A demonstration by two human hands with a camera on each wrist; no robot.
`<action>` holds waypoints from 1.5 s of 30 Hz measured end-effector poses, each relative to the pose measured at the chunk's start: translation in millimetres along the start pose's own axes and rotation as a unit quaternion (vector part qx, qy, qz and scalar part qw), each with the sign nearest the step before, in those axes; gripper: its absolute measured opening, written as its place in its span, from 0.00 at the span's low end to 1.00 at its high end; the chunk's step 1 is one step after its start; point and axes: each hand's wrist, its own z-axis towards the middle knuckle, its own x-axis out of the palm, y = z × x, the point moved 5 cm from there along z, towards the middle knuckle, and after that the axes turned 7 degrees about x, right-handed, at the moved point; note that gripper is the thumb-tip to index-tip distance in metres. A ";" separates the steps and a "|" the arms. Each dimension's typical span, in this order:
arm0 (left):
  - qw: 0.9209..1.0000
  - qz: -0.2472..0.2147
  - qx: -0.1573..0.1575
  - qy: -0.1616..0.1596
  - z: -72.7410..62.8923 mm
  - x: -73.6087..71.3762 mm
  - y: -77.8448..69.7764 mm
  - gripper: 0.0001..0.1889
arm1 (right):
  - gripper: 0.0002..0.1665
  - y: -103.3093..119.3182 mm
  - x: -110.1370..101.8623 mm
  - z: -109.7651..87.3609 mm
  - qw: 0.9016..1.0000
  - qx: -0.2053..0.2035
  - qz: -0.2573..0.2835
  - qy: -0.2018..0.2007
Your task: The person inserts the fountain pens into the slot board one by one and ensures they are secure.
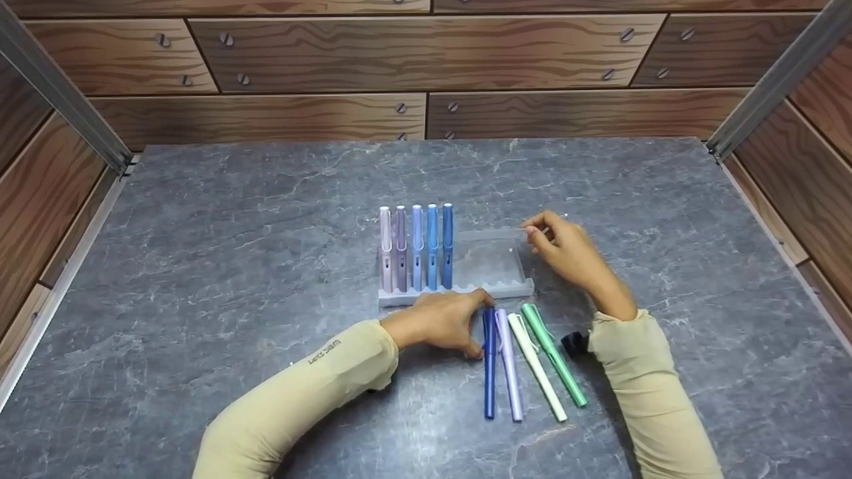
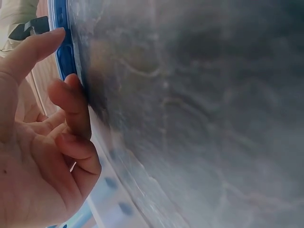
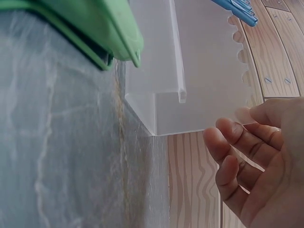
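Note:
A translucent pen stand (image 1: 492,261) with scalloped notches stands mid-table. Several capped pens (image 1: 417,249), pale lilac through blue, are upright in its left part. My right hand (image 1: 566,249) pinches the stand's upper right corner; in the right wrist view a fingertip (image 3: 244,115) shows through the plastic. Below the stand lie a dark blue pen (image 1: 490,366), a lilac pen (image 1: 510,372), a pale green pen (image 1: 538,367) and a green pen (image 1: 556,359). My left hand (image 1: 446,322) is at the dark blue pen, thumb and forefinger spread along its upper part.
The grey marbled table (image 1: 266,199) extends around the stand. Wood-patterned panels (image 1: 426,53) close off the back and sides, with metal rails (image 1: 66,86) at the corners. A black wrist mount (image 1: 574,344) sits beside the right sleeve, near the green pen.

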 end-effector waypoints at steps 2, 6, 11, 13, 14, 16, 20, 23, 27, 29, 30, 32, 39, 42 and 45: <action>1.000 0.002 -0.001 -0.001 0.4 0.2 -0.3 0.41 | 0.13 0.0 -0.1 0.1 1.000 0.000 0.001 -0.001; 1.000 0.003 0.001 -0.005 0.0 0.1 -1.6 0.39 | 0.13 -0.3 -0.3 0.5 1.000 0.002 0.004 0.000; 1.000 0.004 0.007 -0.012 -1.3 0.1 -3.4 0.37 | 0.13 0.2 -0.1 0.5 1.000 0.003 -0.005 0.001; 1.000 0.004 0.009 -0.012 -0.8 0.9 -3.3 0.37 | 0.13 0.2 0.1 0.4 1.000 0.004 -0.007 0.001; 1.000 0.004 0.009 -0.012 -0.4 1.2 -3.2 0.37 | 0.13 0.0 0.1 0.4 1.000 0.005 -0.008 0.002; 1.000 0.003 0.010 -0.009 0.8 2.0 -2.9 0.36 | 0.13 -0.4 0.1 0.3 1.000 0.007 -0.010 0.003; 1.000 0.006 0.010 -0.008 2.0 2.4 -2.8 0.36 | 0.13 -1.3 0.0 0.2 1.000 0.008 -0.011 0.005; 1.000 0.006 0.016 -0.011 1.6 2.8 -3.4 0.37 | 0.13 -1.7 0.1 0.3 1.000 0.008 -0.008 0.008; 0.999 0.001 0.027 -0.023 -0.4 1.4 -5.6 0.38 | 0.13 -1.5 0.2 0.3 1.000 0.010 -0.004 0.009; 0.999 -0.012 0.031 -0.029 -1.4 0.4 -6.6 0.38 | 0.13 -1.1 0.4 0.1 1.000 0.010 -0.001 0.011; 0.999 -0.020 0.031 -0.033 -1.6 -0.2 -6.8 0.38 | 0.13 -1.1 0.4 0.1 1.000 0.010 0.000 0.011; 0.998 -0.045 0.031 -0.037 -2.6 -1.4 -7.1 0.38 | 0.13 -1.0 0.5 -0.1 1.000 0.010 0.002 0.012; 0.986 -0.147 0.052 -0.055 -2.2 -4.2 -7.5 0.36 | 0.13 -1.1 -0.6 -1.2 1.000 0.009 -0.004 0.005; 0.979 -0.183 0.063 -0.059 -2.3 -4.6 -8.2 0.35 | 0.13 -0.9 -0.4 -1.2 1.000 0.008 -0.006 0.003; 0.972 -0.216 0.075 -0.059 -2.6 -5.0 -9.0 0.34 | 0.13 -0.3 -0.3 -0.5 1.000 0.003 -0.004 0.000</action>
